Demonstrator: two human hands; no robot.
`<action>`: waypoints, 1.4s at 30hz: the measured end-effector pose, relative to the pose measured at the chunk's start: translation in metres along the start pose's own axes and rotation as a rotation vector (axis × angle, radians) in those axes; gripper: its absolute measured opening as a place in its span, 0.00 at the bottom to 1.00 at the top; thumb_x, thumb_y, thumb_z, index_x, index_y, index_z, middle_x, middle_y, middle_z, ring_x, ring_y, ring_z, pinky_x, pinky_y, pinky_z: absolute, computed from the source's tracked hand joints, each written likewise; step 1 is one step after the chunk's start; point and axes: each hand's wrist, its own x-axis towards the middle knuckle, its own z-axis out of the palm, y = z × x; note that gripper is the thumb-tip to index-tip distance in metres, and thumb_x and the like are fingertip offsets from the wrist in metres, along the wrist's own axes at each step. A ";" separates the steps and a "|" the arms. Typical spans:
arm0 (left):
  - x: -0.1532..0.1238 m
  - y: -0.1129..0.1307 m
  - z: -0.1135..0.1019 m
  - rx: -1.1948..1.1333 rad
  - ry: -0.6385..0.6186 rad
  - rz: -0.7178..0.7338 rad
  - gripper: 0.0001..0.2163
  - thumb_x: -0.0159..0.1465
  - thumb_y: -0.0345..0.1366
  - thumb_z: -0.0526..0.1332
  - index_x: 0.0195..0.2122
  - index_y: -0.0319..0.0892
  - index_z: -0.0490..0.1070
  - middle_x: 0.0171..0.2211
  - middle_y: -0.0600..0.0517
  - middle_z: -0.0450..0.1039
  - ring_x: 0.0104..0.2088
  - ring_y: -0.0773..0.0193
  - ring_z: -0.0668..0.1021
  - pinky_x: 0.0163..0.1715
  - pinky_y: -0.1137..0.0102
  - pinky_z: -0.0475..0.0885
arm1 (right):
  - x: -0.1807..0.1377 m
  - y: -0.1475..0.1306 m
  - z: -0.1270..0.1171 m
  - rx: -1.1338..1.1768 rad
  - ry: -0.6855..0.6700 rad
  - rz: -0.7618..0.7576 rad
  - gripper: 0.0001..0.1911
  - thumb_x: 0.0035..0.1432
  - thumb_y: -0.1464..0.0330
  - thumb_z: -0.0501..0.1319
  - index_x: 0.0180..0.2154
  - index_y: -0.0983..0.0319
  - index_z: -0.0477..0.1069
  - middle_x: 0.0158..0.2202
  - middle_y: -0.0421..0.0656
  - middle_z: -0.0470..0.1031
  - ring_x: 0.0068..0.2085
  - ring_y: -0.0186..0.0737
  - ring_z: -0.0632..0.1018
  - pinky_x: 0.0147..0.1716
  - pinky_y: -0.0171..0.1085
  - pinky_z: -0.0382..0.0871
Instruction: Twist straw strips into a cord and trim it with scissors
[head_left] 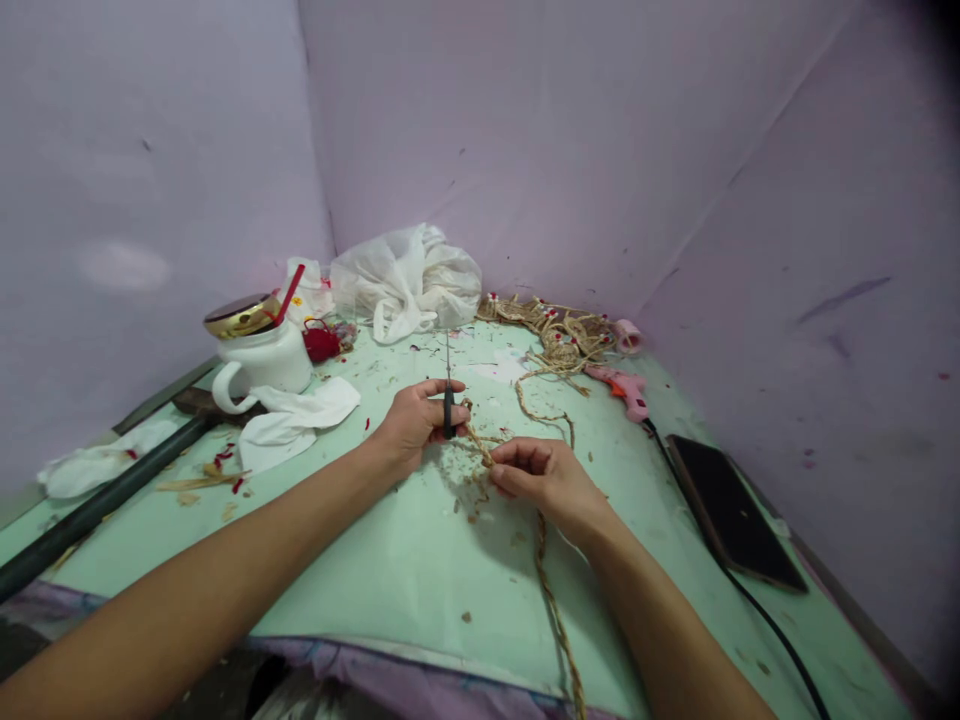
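Observation:
My left hand [412, 430] is closed around a pair of black-handled scissors [449, 408], whose thin blades point away toward the back wall. The fingertips of my right hand [551, 485] pinch a twisted straw cord [551, 600] close to the scissors. From there one stretch of cord runs down past the table's front edge. Another length winds over the tabletop toward the back. Between my hands the cord's short end comes up near my left fingers; whether they touch it I cannot tell. Small straw scraps lie under both hands.
A pink glue gun [630, 390], its black cable and a dark phone [735, 510] lie at right. Woven straw pieces [566, 335] and a white plastic bag [412, 280] sit at the back. At left are a white mug [266, 362] and a hammer [135, 485].

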 end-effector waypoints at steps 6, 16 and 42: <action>-0.006 -0.002 0.005 0.025 -0.073 0.104 0.21 0.40 0.29 0.67 0.36 0.38 0.65 0.24 0.54 0.72 0.21 0.70 0.73 0.23 0.74 0.67 | -0.003 -0.002 -0.003 0.164 -0.164 0.067 0.17 0.44 0.58 0.63 0.30 0.66 0.74 0.26 0.44 0.74 0.23 0.31 0.70 0.25 0.33 0.63; -0.006 -0.003 0.006 -0.063 -0.076 0.147 0.20 0.40 0.25 0.63 0.37 0.38 0.64 0.24 0.52 0.73 0.26 0.67 0.75 0.26 0.74 0.68 | 0.000 0.004 0.002 0.260 -0.106 0.076 0.10 0.41 0.68 0.65 0.29 0.65 0.71 0.22 0.40 0.73 0.20 0.29 0.70 0.19 0.29 0.60; -0.018 0.007 -0.012 1.804 -0.220 0.780 0.20 0.52 0.35 0.51 0.48 0.42 0.62 0.34 0.48 0.70 0.35 0.56 0.73 0.30 0.66 0.65 | 0.006 0.000 -0.006 -0.194 0.418 -0.153 0.12 0.41 0.68 0.60 0.29 0.68 0.76 0.15 0.38 0.67 0.19 0.30 0.64 0.18 0.31 0.56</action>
